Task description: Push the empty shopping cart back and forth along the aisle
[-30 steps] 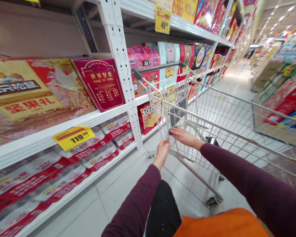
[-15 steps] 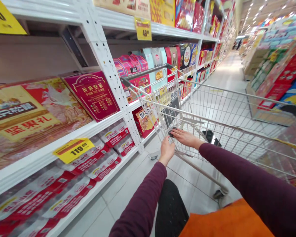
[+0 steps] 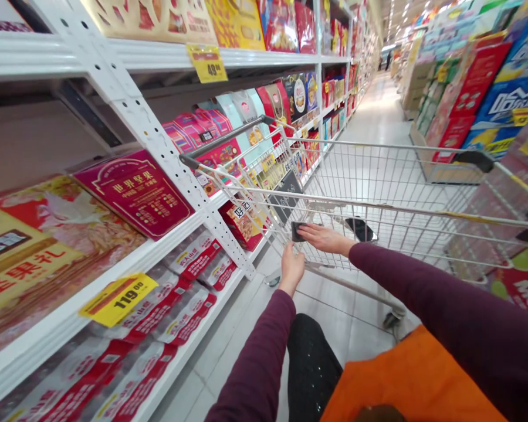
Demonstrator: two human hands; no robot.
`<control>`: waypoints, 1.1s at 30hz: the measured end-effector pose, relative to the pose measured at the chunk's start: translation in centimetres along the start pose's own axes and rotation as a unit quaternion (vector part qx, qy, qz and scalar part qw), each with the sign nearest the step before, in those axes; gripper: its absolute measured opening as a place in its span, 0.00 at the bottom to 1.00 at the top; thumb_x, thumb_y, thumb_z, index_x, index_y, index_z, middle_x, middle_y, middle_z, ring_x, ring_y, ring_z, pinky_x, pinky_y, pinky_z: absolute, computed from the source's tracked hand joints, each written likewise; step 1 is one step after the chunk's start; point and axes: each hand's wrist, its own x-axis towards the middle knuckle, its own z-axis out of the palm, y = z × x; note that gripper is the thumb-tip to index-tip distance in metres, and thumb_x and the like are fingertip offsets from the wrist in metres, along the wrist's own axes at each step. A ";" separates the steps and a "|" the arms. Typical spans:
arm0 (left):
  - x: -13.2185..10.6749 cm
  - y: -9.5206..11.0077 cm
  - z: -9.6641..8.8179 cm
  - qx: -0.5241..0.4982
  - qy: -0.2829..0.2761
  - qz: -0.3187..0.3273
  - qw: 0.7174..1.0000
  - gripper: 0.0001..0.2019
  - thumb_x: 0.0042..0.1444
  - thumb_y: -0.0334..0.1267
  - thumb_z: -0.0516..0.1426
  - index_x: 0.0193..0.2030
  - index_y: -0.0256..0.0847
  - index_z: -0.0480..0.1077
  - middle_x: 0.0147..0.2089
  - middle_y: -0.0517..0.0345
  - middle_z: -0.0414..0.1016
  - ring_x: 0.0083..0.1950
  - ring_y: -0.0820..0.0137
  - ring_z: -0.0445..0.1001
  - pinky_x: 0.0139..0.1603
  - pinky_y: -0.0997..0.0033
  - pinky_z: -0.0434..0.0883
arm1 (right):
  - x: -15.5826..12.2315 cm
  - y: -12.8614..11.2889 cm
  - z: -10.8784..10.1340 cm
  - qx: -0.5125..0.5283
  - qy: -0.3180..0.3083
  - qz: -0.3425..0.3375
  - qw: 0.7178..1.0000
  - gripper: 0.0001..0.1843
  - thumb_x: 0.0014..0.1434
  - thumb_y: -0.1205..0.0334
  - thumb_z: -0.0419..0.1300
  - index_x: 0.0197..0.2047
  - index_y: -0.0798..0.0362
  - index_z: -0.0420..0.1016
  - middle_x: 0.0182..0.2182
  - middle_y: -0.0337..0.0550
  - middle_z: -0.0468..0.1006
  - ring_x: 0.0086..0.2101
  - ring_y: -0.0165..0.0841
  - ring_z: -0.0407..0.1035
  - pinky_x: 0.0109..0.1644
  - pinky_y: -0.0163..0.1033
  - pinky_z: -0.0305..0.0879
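A wire shopping cart (image 3: 361, 206) stands in front of me, with its grey push handle (image 3: 229, 140) toward the shelves. Low on its near side, my right hand (image 3: 324, 238) presses a small dark flat pad (image 3: 296, 231) against the wires, fingers straight and together. Whether the pad is a sponge or a cloth I cannot tell. Just below, my left hand (image 3: 293, 267) is closed on the lower wires near the cart's rear corner, its fingertips partly hidden. Behind the pad, a dark panel (image 3: 286, 196) shows through the wires.
Shelves (image 3: 176, 234) with nut gift boxes, such as a maroon box (image 3: 134, 190), run along the left. Wrapped bottle packs (image 3: 189, 310) fill the bottom shelf. Stacked goods (image 3: 488, 105) line the right side of the aisle (image 3: 369, 111). A cart wheel (image 3: 392, 319) is near my knee.
The view has shifted, so the shelves and cart appear farther left. My right hand and the pad are a little higher beside my left hand, and more of the pad shows.
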 end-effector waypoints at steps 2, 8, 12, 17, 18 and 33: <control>-0.3 -0.2 0.0 -0.010 -0.009 -0.004 1.000 0.23 0.44 0.25 0.55 0.51 0.36 0.67 0.57 0.42 0.69 0.61 0.59 0.64 0.63 0.59 0.57 | -0.9 -0.3 0.7 0.010 -0.003 0.009 1.000 0.21 0.59 0.76 0.46 0.54 0.62 0.67 0.54 0.52 0.71 0.58 0.34 0.59 0.62 0.47 0.57; -0.1 2.0 0.2 -0.195 -0.013 -0.018 0.981 0.22 0.50 0.30 0.55 0.54 0.42 0.64 0.60 0.50 0.66 0.60 0.65 0.65 0.60 0.62 0.60 | -0.3 -0.1 -2.8 0.046 0.044 0.015 0.998 0.19 0.60 0.75 0.46 0.51 0.59 0.71 0.56 0.52 0.68 0.60 0.37 0.56 0.63 0.49 0.55; 0.1 4.9 0.8 -0.424 -0.082 -0.100 0.897 0.14 0.60 0.43 0.48 0.48 0.46 0.67 0.52 0.56 0.72 0.53 0.68 0.70 0.52 0.63 0.67 | -0.2 -1.7 -4.0 0.105 0.153 0.086 0.979 0.21 0.63 0.69 0.46 0.57 0.53 0.66 0.59 0.49 0.65 0.60 0.36 0.56 0.62 0.49 0.58; -0.7 6.5 2.2 -0.539 -0.149 -0.165 0.812 0.15 0.61 0.47 0.47 0.41 0.43 0.71 0.40 0.57 0.76 0.43 0.70 0.73 0.47 0.67 0.69 | -1.8 -4.4 -4.1 0.126 0.228 0.161 0.952 0.24 0.62 0.67 0.47 0.62 0.51 0.59 0.62 0.52 0.58 0.62 0.38 0.51 0.62 0.53 0.56; -1.0 6.4 2.6 -0.550 -0.155 -0.172 0.803 0.15 0.61 0.46 0.47 0.41 0.43 0.71 0.40 0.57 0.76 0.44 0.70 0.73 0.47 0.68 0.69 | -2.3 -4.8 -4.1 0.116 0.221 0.160 0.955 0.26 0.61 0.65 0.49 0.63 0.54 0.58 0.63 0.55 0.57 0.63 0.41 0.49 0.62 0.55 0.54; 1.1 4.8 0.7 -0.422 -0.092 -0.204 0.879 0.11 0.56 0.43 0.50 0.39 0.43 0.70 0.50 0.55 0.72 0.52 0.67 0.69 0.52 0.61 0.64 | -1.1 0.9 -9.0 -0.097 0.124 0.027 0.987 0.24 0.61 0.75 0.47 0.60 0.57 0.60 0.63 0.49 0.57 0.64 0.40 0.42 0.66 0.54 0.47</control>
